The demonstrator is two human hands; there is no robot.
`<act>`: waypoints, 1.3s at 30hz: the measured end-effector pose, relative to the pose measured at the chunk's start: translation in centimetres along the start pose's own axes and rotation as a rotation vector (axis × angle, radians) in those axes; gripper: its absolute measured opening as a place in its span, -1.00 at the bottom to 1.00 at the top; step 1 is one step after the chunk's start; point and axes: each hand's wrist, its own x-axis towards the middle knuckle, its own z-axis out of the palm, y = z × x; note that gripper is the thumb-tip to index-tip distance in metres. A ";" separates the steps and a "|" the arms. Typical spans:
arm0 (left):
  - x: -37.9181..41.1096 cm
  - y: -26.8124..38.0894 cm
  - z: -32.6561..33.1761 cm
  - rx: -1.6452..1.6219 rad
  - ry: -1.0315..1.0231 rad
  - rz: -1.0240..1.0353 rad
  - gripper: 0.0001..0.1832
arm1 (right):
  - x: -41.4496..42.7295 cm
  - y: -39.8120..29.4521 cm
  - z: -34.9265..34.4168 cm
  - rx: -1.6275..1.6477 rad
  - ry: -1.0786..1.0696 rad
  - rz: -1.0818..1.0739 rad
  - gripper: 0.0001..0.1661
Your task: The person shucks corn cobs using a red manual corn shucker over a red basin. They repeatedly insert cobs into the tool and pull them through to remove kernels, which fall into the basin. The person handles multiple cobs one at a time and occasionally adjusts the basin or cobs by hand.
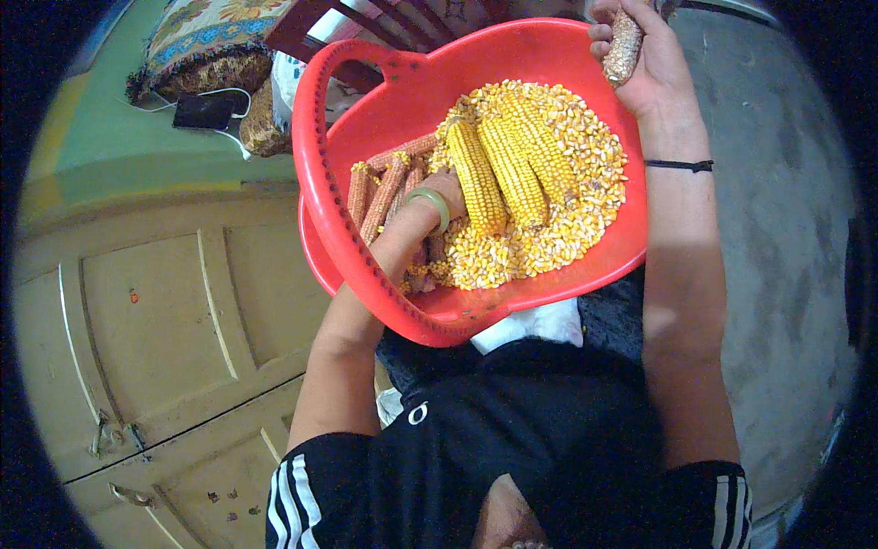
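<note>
A red plastic basket (549, 51) with a raised handle rests over my lap. Loose yellow corn kernels (583, 151) cover its right part, and three ears of corn (511, 175) with their kernels on lie on top. Several stripped corncobs (384, 195) are piled on the left. My left hand (449, 195), with a green bangle at the wrist, reaches down between the cobs and the leftmost full ear; its fingertips are hidden. My right hand (648, 62), raised at the basket's upper right rim, grips a pale, mostly bare corncob (624, 48).
A green ledge at upper left holds a phone (204, 112) with a white cable and a patterned cushion (212, 34). Wooden cabinet doors (151, 302) stand at the left. Behind the basket is a dark red slatted wooden piece (391, 20). Grey floor (775, 240) shows on the right.
</note>
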 end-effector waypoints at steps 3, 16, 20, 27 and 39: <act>-0.7 -0.4 0.6 -0.197 0.099 -0.144 -0.39 | 0.4 -0.1 -0.2 -0.001 0.004 -0.010 -0.81; -1.1 -0.6 -0.2 -0.266 0.016 -0.252 -0.31 | 0.5 0.2 -0.3 0.012 -0.001 -0.013 -0.81; 0.1 -2.2 0.5 -0.351 0.010 -0.187 -0.35 | 0.6 0.3 -0.2 0.030 -0.033 0.017 -0.82; 0.1 -1.9 0.2 -0.291 -0.026 -0.302 -0.31 | 0.9 0.2 -0.5 0.047 -0.007 0.008 -0.82; -0.4 -0.9 -2.7 -0.522 -0.238 -0.227 -0.26 | 1.0 0.4 -0.5 0.008 0.001 0.003 -0.85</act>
